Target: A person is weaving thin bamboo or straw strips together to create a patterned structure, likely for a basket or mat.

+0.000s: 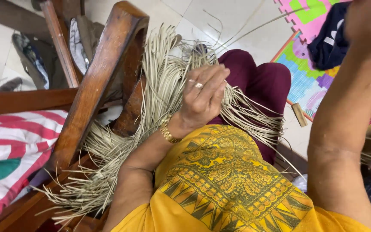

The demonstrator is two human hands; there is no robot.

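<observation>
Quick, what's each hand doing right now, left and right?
Left hand: fingers closed around the bundle of pale straw strips.
Right hand: raised at the frame's top edge, mostly cut off; cannot tell its state.

The light is soft and even — bright enough to see everything, with no hard glare. The pale floor (237, 17) shines a little near the top. Shadows are weak; a dim patch sits under the wooden chair arm (104, 73). The straw (159, 90) looks sharp in the middle. The right hand (368, 19) is blurry at the top corner — and the lines bend a bit near the edges.
</observation>
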